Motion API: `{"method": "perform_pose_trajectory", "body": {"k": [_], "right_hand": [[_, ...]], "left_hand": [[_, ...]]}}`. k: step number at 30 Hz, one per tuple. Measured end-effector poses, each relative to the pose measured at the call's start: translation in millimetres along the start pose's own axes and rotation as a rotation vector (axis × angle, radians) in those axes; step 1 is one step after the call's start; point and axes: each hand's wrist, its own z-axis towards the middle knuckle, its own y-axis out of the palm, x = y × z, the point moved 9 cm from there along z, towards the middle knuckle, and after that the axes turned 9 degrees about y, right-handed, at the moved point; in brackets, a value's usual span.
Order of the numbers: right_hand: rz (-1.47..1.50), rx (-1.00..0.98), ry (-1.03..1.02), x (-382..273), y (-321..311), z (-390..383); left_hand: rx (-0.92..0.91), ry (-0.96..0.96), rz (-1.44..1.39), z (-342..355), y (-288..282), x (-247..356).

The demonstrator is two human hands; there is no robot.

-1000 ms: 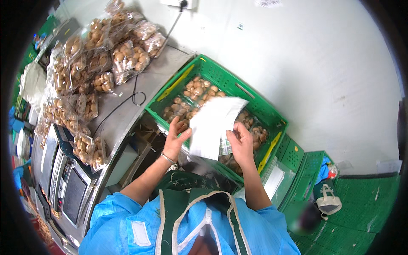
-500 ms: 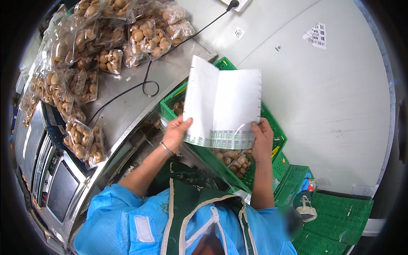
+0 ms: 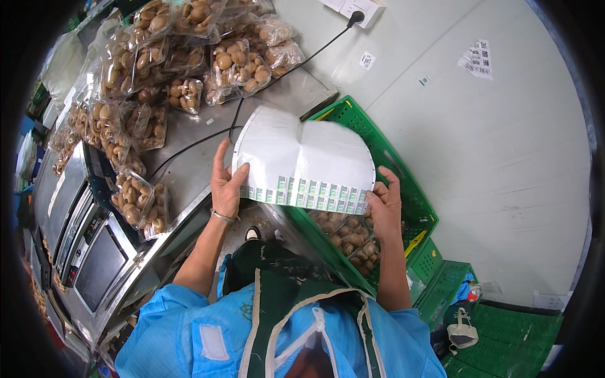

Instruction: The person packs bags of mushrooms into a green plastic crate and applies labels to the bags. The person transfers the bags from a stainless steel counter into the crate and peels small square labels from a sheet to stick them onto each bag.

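Our fingers pinch the white label sheet [image 3: 302, 162], left hand [image 3: 225, 183] and right hand [image 3: 384, 203] each closed on a lower corner (thumbs flat, best kept off the sticker rows), holding it spread above the green crate [image 3: 403, 189] of mushrooms.

One view only: head camera, the left of my side-by-side pair, wide fisheye, looking steeply down over my chest. Picture upright, not mirrored; a dark round rim closes the corners and straight edges bow toward it. My forearms enter from the lower edge and meet near centre, where my left hand [image 3: 225, 186] and right hand [image 3: 384, 203] are close to the lens. The steel counter [image 3: 189, 157] runs off to my left, the green crate [image 3: 403, 183] lies ahead to the right. No second view to compare overlap.
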Motion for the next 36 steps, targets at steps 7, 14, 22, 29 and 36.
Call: {"method": "perform_pose_trajectory", "body": {"k": [7,14,22,29,36], "right_hand": [[-0.072,0.022,0.005,-17.6,-7.2,4.1],[-0.203,0.038,-0.052,-52.8,21.2,-13.0],[-0.756,0.034,-0.313,-111.9,59.2,-37.7],[-0.129,0.035,-0.022,-89.4,53.8,-35.6],[-0.191,0.115,0.107,-17.8,58.2,-14.6]], "left_hand": [[-0.212,-0.172,0.003,-8.9,5.3,7.0],[-0.322,-0.031,0.193,7.1,15.4,54.0],[-0.448,0.227,0.898,28.3,16.8,114.3],[-0.632,0.081,0.371,44.4,14.0,129.3],[-0.71,0.103,0.492,75.1,15.0,85.5]]}}
